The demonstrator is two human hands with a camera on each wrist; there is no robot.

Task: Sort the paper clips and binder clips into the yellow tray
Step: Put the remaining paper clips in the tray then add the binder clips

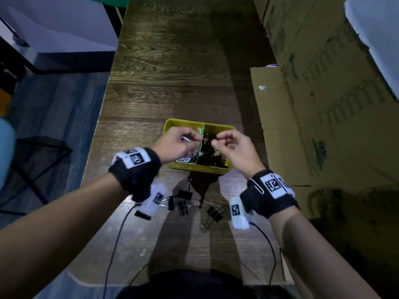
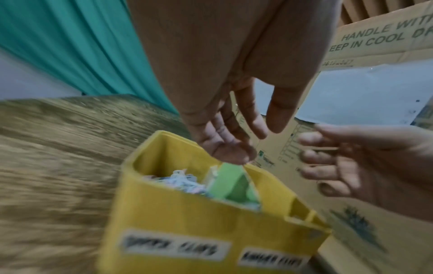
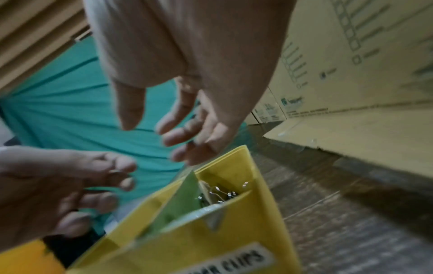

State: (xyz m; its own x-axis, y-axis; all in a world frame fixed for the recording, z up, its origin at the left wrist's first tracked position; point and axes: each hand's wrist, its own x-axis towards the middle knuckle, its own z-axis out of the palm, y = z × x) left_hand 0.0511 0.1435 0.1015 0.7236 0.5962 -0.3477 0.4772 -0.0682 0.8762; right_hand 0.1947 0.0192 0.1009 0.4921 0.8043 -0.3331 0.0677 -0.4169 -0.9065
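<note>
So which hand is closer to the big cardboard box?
Right. The right hand is over the yellow tray's box-side half; the left hand is farther from the cardboard box.

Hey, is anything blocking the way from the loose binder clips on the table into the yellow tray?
Nothing lies on the table between the binder clips and the yellow tray. They must clear its near wall, and the left hand and right hand hover above the tray, the right hand over the binder clip side.
</note>
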